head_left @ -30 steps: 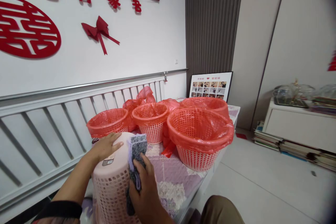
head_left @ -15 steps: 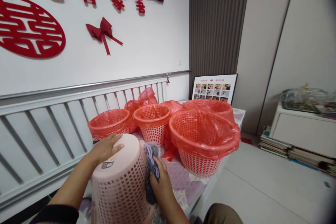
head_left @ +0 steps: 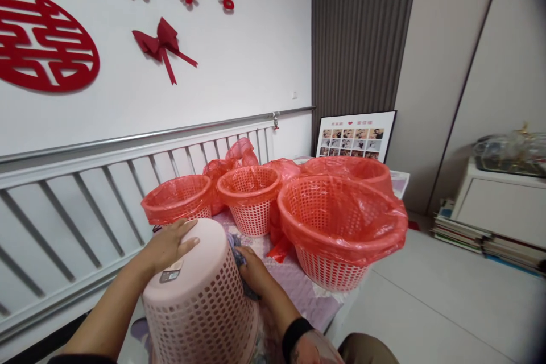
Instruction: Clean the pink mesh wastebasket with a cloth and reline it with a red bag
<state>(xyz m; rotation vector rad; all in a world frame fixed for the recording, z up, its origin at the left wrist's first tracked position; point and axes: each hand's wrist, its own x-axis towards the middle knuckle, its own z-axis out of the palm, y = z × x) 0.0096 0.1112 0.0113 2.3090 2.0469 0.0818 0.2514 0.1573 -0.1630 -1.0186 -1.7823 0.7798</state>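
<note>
A pale pink perforated plastic basket (head_left: 205, 301) stands upside down in front of me, with a small label (head_left: 169, 276) on its base. My left hand (head_left: 173, 244) lies on that base, its fingers stretched out and apart. Against the basket's right side, my right hand (head_left: 256, 273) presses a bunched grey-and-purple cloth (head_left: 235, 247). The fingers are closed on the cloth, and much of it is hidden behind the hand and the basket.
Several baskets lined with red plastic bags stand beyond, including a large one (head_left: 333, 267) at right, a smaller one (head_left: 251, 219) and one (head_left: 177, 199) at left. They sit on a quilted purple cover (head_left: 315, 301). A white radiator (head_left: 85, 205) runs along the wall.
My right hand has moved along the basket's right side with the cloth, toward its far side, so less cloth shows. My left hand stays on the base. The view has shifted slightly.
</note>
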